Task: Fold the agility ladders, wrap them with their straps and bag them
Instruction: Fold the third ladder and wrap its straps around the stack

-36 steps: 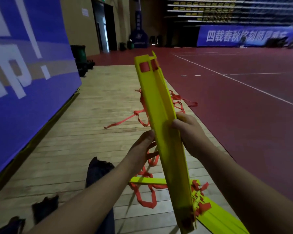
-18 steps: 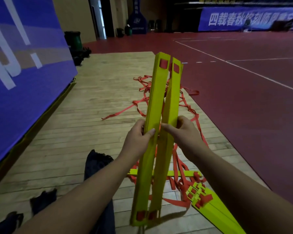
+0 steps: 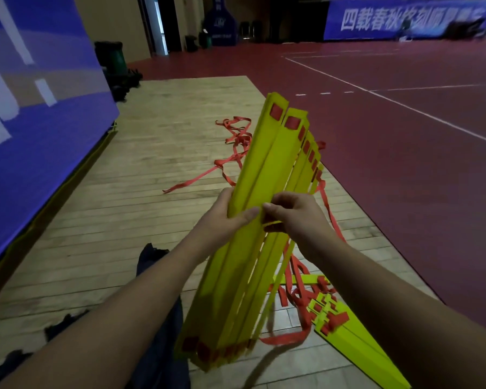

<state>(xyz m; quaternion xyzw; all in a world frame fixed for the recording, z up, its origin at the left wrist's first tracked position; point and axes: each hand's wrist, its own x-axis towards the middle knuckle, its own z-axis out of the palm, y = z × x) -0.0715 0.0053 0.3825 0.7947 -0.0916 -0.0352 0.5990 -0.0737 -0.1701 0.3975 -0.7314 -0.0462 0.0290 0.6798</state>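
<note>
1. Gripping the fanned stack of flat yellow plastic rungs [image 3: 264, 169] at mid-length, the left hand [image 3: 225, 217] and right hand [image 3: 298, 214] hold it tilted above the wooden floor [image 3: 152, 178].
2. Rungs may splay apart and slip; the loose red webbing straps [image 3: 236, 140] may tangle.

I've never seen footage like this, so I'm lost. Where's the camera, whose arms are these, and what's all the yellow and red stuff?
No machine here: a person wears a camera on the head, looking down at their own hands. The left hand and right hand both grip a fanned bundle of yellow rungs, an agility ladder, around its middle. Red straps trail over the wooden floor. A second yellow stack lies at lower right.
</note>
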